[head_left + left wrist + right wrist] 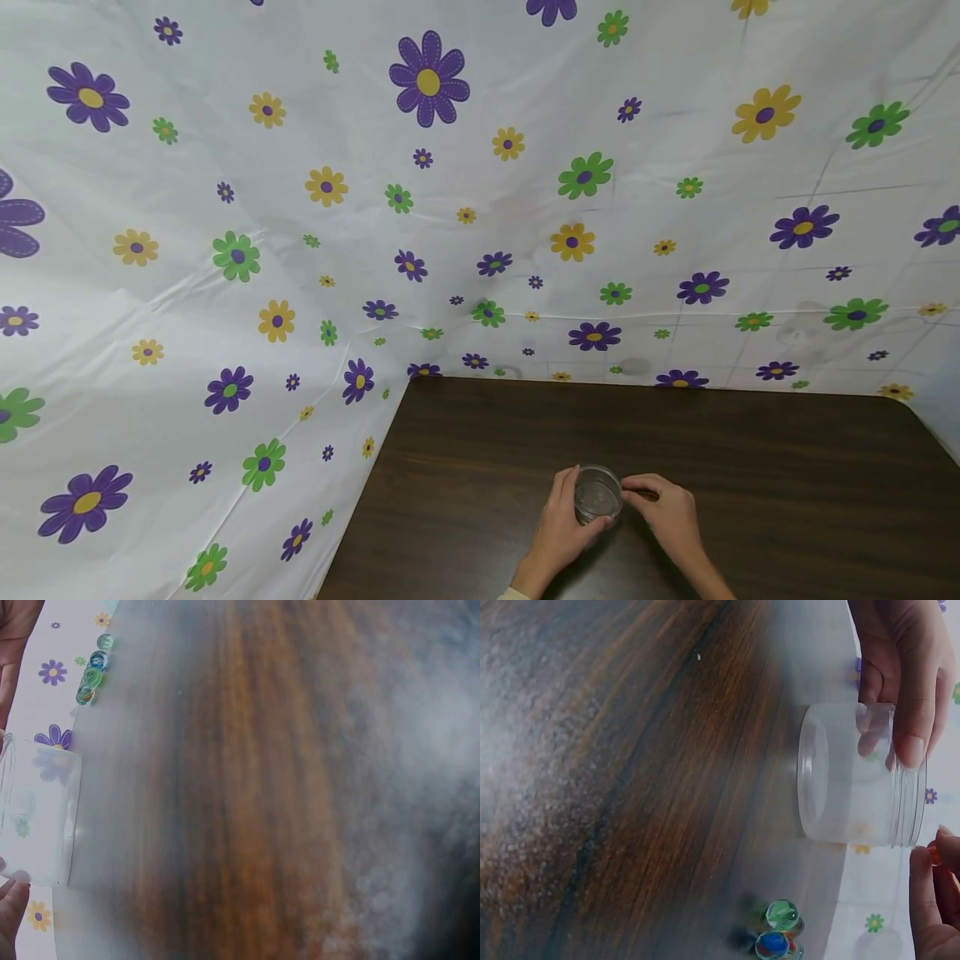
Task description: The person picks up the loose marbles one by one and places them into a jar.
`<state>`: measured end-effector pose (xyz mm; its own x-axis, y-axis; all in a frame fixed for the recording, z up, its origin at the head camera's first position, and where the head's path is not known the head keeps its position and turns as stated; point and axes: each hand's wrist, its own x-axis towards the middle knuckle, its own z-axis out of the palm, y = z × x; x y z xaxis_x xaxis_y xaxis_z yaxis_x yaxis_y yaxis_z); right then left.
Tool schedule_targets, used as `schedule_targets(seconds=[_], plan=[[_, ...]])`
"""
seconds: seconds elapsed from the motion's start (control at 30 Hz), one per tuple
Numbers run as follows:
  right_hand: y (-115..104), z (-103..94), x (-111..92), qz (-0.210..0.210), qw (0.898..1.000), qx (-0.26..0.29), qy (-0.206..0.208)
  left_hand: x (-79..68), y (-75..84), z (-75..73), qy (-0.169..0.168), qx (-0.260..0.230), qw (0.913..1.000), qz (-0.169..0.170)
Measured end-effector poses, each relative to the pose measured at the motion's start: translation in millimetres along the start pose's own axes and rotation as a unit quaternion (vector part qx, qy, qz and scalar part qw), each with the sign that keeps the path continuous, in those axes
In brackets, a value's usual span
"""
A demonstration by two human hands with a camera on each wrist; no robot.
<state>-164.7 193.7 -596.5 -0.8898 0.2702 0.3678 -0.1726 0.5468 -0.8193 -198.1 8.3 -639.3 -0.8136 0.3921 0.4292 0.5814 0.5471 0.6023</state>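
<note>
A clear plastic jar (597, 497) stands without a lid, its mouth upward and its threaded rim showing in the right wrist view. My left hand (561, 527) grips the jar, with fingers and thumb around its side. At the jar's right rim, my right hand (670, 510) pinches a small red-orange marble (934, 853), mostly covered by the fingers. Several glass marbles (93, 678) lie in a row on the table in the left wrist view. The right wrist view shows a green marble (783, 915) and a blue-and-red marble (772, 944) near the right hand.
The dark wood-grain table (480, 450) carries the jar. A white sheet with purple, green and yellow flowers (428, 82) hangs behind the table and along its left side.
</note>
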Motion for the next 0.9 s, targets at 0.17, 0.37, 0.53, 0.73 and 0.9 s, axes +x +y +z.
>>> schedule_targets(seconds=[0.17,0.37,0.53,0.73,0.9], plan=[[-2,2.1,-1,-0.003,1.0,0.015,0.007,-0.4,0.2,-0.1,0.0,0.002,1.0,0.001],[-5,5.8,0,0.022,0.999,0.038,-0.009,0.4,-0.7,0.3,-0.013,-0.002,0.9998,-0.016],[-6,7.9,1,0.026,0.999,0.046,-0.012,1.4,-0.8,0.5,-0.019,-0.006,0.9995,-0.026],[-5,10.9,0,-0.003,0.999,0.049,-0.006,1.7,0.0,0.3,-0.019,-0.002,0.9994,-0.027],[-5,11.5,-1,0.002,0.999,0.046,-0.01,0.5,-1.1,1.0,-0.016,0.001,0.9996,-0.024]])
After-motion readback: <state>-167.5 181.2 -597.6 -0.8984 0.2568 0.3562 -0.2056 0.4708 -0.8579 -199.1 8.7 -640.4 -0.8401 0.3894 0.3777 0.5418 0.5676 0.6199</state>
